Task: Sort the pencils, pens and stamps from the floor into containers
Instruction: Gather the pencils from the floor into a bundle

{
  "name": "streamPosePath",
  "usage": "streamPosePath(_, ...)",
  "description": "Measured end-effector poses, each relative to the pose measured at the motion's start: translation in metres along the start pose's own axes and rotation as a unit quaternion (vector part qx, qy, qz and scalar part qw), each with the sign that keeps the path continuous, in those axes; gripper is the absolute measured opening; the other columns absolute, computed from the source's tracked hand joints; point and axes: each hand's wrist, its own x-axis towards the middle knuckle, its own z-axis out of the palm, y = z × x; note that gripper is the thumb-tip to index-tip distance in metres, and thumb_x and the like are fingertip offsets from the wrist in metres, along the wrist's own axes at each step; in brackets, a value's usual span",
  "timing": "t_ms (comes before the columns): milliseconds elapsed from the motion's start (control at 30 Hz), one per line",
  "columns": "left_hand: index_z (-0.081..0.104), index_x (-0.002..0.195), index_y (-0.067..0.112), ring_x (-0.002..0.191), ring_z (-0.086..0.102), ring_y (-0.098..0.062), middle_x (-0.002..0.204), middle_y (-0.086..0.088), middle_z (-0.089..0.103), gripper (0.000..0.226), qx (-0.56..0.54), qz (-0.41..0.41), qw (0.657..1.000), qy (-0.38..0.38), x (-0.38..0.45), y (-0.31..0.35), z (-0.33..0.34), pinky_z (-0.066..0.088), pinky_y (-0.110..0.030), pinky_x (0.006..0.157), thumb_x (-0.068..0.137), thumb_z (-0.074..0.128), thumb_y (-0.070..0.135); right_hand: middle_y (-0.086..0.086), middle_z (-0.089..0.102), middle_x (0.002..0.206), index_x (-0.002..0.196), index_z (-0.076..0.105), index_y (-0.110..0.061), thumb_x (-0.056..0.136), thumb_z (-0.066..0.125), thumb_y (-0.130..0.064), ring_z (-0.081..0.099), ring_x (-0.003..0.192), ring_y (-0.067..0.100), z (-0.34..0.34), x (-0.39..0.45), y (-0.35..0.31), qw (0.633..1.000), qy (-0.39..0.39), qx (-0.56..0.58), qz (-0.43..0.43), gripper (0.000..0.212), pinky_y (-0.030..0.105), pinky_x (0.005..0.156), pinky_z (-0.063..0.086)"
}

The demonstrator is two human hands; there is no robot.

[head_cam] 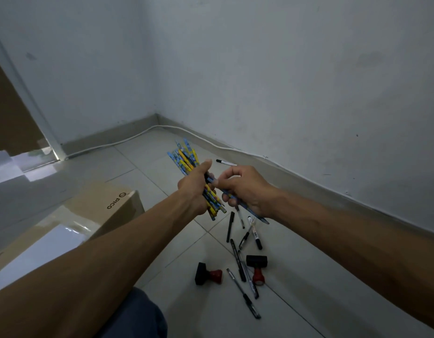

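Observation:
My left hand (192, 189) grips a bundle of blue and yellow patterned pencils (185, 157), held up above the tiled floor. My right hand (245, 185) pinches a single blue pencil (256, 214) right beside the bundle, its upper end touching the left fingers. Below the hands, several black pens (237, 259) lie scattered on the floor. One more pen (225, 162) lies near the wall. Two stamps with black blocks and red handles (208, 274) (257, 267) rest among the pens.
A cardboard box (121, 206) marked PICO, with a glossy top, stands at the left. A white cable (138, 135) runs along the skirting of the corner walls. My blue-clad knee (140, 315) shows at the bottom edge.

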Motion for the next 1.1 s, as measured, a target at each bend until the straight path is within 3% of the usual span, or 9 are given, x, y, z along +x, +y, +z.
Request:
streamPosePath(100,0.062,0.084,0.007,0.046,0.053,-0.024,0.067,-0.01,0.056,0.039,0.026,-0.002,0.999,-0.018,-0.002,-0.005,0.005,0.051,-0.03,0.05,0.075,0.089,0.034,0.009,0.07,0.062,0.088,0.058,-0.004,0.088,0.081,-0.008,0.061,0.051,0.019,0.003,0.004,0.003,0.999,0.023,0.021,0.008,0.023,0.025,0.042,0.046)
streamPosePath(200,0.059,0.082,0.008,0.045,0.054,-0.025,0.061,-0.009,0.055,0.031,0.025,-0.004,1.0,-0.004,-0.003,-0.002,0.006,0.052,-0.031,0.05,0.077,0.085,0.025,0.009,0.07,0.066,0.092,0.065,-0.001,0.089,0.08,-0.009,0.065,0.059,0.02,0.001,0.002,0.002,1.0,-0.004,0.004,-0.007,0.017,0.027,0.051,0.054)
streamPosePath(400,0.053,0.068,0.012,0.046,0.045,-0.018,0.054,-0.003,0.048,0.033,-0.034,-0.01,0.998,0.055,0.002,0.017,-0.01,0.043,-0.029,0.05,0.089,0.076,0.024,0.009,0.072,0.091,0.115,0.072,-0.008,0.093,0.076,-0.015,0.07,0.077,0.023,-0.011,-0.002,0.003,0.996,-0.091,-0.018,-0.001,0.024,0.032,0.064,0.058)
streamPosePath(533,0.058,0.082,0.012,0.049,0.047,-0.016,0.059,-0.001,0.051,0.024,-0.071,-0.001,0.993,0.09,0.001,0.026,-0.016,0.042,-0.028,0.049,0.086,0.078,0.025,0.013,0.074,0.105,0.113,0.073,-0.007,0.095,0.071,-0.031,0.073,0.088,0.023,-0.002,0.001,0.008,0.996,0.0,0.076,0.048,0.03,0.036,0.076,0.062)
streamPosePath(667,0.062,0.102,0.01,0.064,0.065,-0.023,0.079,-0.008,0.066,0.035,-0.094,0.014,0.991,0.089,-0.009,0.019,-0.004,0.056,-0.032,0.055,0.077,0.083,0.023,0.014,0.073,0.104,0.104,0.069,-0.008,0.098,0.063,-0.041,0.073,0.091,0.028,0.022,0.005,0.008,0.964,0.086,0.206,0.142,0.035,0.044,0.091,0.061)
streamPosePath(833,0.061,0.081,0.007,0.053,0.062,-0.017,0.058,-0.004,0.06,0.015,-0.121,0.043,0.991,0.043,-0.026,0.007,0.02,0.052,-0.023,0.044,0.084,0.075,0.005,0.021,0.075,0.107,0.102,0.068,-0.005,0.099,0.054,-0.047,0.074,0.087,0.034,0.038,0.007,0.006,0.937,0.155,0.275,0.149,0.045,0.04,0.076,0.059)
streamPosePath(967,0.056,0.08,0.01,0.046,0.059,-0.014,0.05,0.0,0.056,0.02,-0.158,0.042,0.986,0.018,-0.032,0.016,0.024,0.051,-0.023,0.044,0.09,0.073,0.008,0.012,0.071,0.1,0.095,0.07,-0.006,0.098,0.052,-0.049,0.071,0.093,0.029,0.029,0.01,0.005,0.933,0.222,0.262,0.112,0.047,0.04,0.08,0.053)
streamPosePath(1100,0.058,0.092,0.008,0.044,0.058,-0.013,0.053,-0.001,0.058,0.022,-0.17,0.088,0.981,0.044,-0.043,0.025,0.023,0.053,-0.024,0.047,0.088,0.08,0.013,0.012,0.069,0.106,0.1,0.069,-0.008,0.1,0.045,-0.054,0.066,0.095,0.025,0.026,0.004,0.004,0.921,0.233,0.29,0.116,0.052,0.039,0.083,0.049)
